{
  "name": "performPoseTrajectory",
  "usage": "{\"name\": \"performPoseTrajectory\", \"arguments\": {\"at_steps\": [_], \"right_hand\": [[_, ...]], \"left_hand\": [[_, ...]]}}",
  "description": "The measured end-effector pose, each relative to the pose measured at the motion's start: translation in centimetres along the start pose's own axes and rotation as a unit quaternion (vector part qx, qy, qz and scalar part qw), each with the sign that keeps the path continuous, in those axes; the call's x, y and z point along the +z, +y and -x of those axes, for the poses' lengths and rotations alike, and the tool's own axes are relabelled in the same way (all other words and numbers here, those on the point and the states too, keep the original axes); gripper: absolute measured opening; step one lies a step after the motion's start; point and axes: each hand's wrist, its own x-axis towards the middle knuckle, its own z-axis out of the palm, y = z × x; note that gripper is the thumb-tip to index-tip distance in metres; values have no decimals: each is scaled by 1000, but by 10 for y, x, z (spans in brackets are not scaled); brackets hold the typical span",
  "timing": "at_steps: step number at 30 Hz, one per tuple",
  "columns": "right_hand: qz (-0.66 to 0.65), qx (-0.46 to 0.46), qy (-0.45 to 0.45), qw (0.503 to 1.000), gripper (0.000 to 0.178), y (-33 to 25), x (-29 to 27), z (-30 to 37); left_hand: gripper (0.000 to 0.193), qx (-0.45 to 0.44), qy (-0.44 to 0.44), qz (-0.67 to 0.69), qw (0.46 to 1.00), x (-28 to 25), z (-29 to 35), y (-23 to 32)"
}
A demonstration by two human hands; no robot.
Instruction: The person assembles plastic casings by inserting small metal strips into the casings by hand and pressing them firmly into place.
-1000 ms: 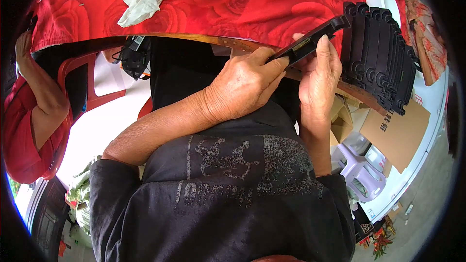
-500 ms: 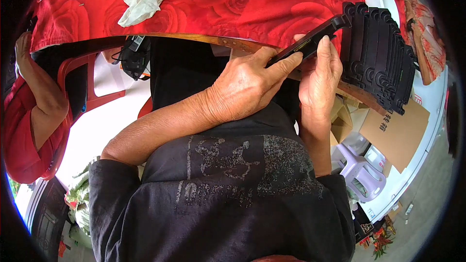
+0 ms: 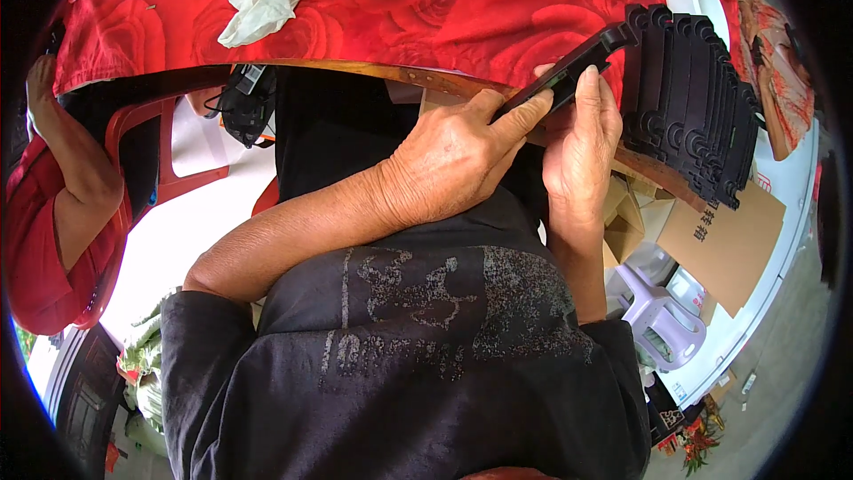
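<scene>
Between my two hands, over the table's front edge, is a long narrow black plastic part (image 3: 582, 60) with a hooked far end, tilted up to the right. My left hand (image 3: 458, 144) grips its near end, thumb and fingers pressed along it. Around its middle my right hand (image 3: 582, 138) is closed, thumb up against the side and other fingers partly hidden behind. Just right of my right hand lies a row of similar black plastic parts (image 3: 684, 89), stacked side by side on the table's edge.
A red rose-patterned cloth (image 3: 400, 9) covers the table, with a crumpled white tissue (image 3: 269, 4) on it. Behind the stacked parts stands a white bowl (image 3: 697, 0). Cardboard (image 3: 733, 240) and a pale purple appliance (image 3: 662, 320) are at lower right. Another person's arm (image 3: 84, 169) shows at left.
Both hands keep hold of the black part. It has shifted very slightly left and down at its hooked end, and my right hand has moved a little with it.
</scene>
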Motion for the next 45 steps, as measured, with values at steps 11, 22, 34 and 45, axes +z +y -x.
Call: {"name": "performPoseTrajectory", "arguments": {"at_steps": [11, 22, 34, 45], "right_hand": [[39, 22, 11, 999, 34, 0, -3, 0], [10, 18, 21, 1000, 29, 5, -7, -2], [-30, 25, 34, 999, 23, 5, 1, 0], [-11, 40, 28, 999, 21, 7, -7, -1]], "left_hand": [[52, -6, -15, -42, 999, 2, 0, -2], [52, 2, -9, -47, 999, 1, 0, 1], [55, 13, -45, -108, 993, 1, 1, 0], [58, 8, -26, -83, 996, 2, 0, -1]]}}
